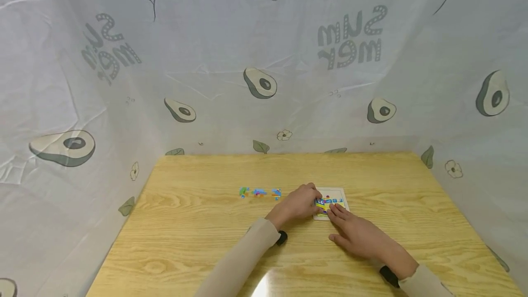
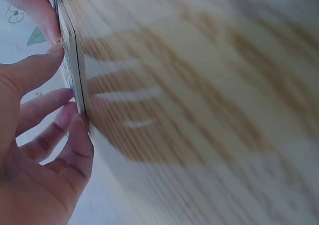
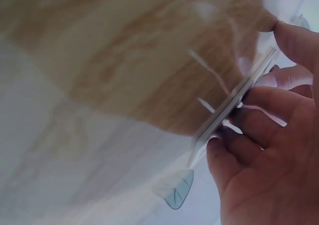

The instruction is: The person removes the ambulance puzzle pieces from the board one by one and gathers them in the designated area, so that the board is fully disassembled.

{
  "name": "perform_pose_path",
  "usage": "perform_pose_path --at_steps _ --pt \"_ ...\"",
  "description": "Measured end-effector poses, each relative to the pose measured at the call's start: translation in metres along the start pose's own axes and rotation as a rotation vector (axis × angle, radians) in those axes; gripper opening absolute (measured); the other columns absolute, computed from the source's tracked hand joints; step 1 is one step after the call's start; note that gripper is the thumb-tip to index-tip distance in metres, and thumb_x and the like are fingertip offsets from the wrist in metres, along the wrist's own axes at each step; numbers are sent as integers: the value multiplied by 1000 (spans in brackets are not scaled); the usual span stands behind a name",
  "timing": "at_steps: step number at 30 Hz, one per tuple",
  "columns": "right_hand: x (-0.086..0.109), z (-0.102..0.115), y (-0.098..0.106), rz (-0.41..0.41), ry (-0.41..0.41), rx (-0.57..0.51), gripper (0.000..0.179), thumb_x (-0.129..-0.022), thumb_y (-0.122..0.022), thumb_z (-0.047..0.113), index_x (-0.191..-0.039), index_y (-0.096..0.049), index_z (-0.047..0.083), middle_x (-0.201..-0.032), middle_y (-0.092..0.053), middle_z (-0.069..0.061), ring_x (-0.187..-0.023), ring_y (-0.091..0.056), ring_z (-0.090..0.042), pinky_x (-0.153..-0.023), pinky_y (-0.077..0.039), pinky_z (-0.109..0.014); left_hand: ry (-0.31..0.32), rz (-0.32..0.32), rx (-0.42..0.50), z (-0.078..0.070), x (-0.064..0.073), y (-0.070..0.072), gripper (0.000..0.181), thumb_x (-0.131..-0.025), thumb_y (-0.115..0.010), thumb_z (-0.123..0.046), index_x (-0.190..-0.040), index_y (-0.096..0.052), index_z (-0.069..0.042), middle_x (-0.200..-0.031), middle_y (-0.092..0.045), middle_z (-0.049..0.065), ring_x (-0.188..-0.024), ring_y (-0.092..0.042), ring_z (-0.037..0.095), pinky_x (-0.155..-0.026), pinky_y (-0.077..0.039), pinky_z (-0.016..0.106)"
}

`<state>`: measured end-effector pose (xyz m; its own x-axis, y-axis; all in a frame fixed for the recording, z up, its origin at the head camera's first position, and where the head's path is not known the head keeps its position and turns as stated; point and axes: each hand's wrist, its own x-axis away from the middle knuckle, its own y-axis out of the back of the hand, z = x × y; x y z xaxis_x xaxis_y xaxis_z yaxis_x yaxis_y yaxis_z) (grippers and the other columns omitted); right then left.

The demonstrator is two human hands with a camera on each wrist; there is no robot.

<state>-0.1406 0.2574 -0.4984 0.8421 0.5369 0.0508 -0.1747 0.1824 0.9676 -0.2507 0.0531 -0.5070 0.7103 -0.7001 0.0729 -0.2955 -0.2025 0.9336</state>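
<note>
A small jigsaw puzzle board [image 1: 339, 192] with a pale border and a colourful picture lies flat on the table. My left hand [image 1: 301, 201] reaches over the board's left side, its bent fingertips touching the picture and the edge. In the left wrist view, the left thumb [image 2: 42, 68] and fingers are spread apart along the board, with no piece visible between them. From the lower right, my right hand [image 1: 360, 235] rests its extended fingertips on the picture; its thumb stands off to the side. Both hands hide part of the picture.
Left of the board, a row of loose puzzle pieces lies on the wooden table [image 1: 198, 223]: a green one [image 1: 243, 191], a blue and pink one [image 1: 259, 192] and a blue and orange one [image 1: 276, 193]. A printed curtain [image 1: 218, 49] encloses the table's back and sides.
</note>
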Motion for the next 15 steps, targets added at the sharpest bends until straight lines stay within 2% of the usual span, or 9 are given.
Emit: perform_pose_path --at_steps 4,9,11,15 --pt "-1 -2 0 -21 7 -10 66 -107 -60 41 -153 -50 -5 -163 -43 -27 -150 -43 -46 -114 -46 -59 38 -2 38 0 -3 0 41 -99 -75 -36 -135 -72 -18 -133 -64 -1 -115 -64 12 -98 -54 22" --pt "-2 -3 0 -32 21 -5 65 -106 -63 39 -150 -53 -7 -159 -48 -29 -147 -47 -48 -112 -47 -59 79 14 139 -1 -5 0 36 -97 -77 -32 -128 -74 -15 -128 -64 -1 -107 -65 9 -95 -54 20" --pt "-2 -3 0 -34 28 -5 65 -105 -64 39 -148 -54 -8 -157 -50 -29 -145 -48 -49 -111 -48 -60 92 19 148 -3 -5 1 34 -97 -78 -31 -125 -75 -14 -125 -64 -1 -103 -65 9 -93 -54 19" --pt "-3 -3 0 -29 26 -7 65 -105 -64 40 -148 -55 -7 -156 -51 -29 -145 -49 -49 -111 -48 -60 100 23 105 -6 -9 4 33 -95 -80 -31 -122 -75 -13 -119 -65 -1 -100 -65 9 -92 -54 19"
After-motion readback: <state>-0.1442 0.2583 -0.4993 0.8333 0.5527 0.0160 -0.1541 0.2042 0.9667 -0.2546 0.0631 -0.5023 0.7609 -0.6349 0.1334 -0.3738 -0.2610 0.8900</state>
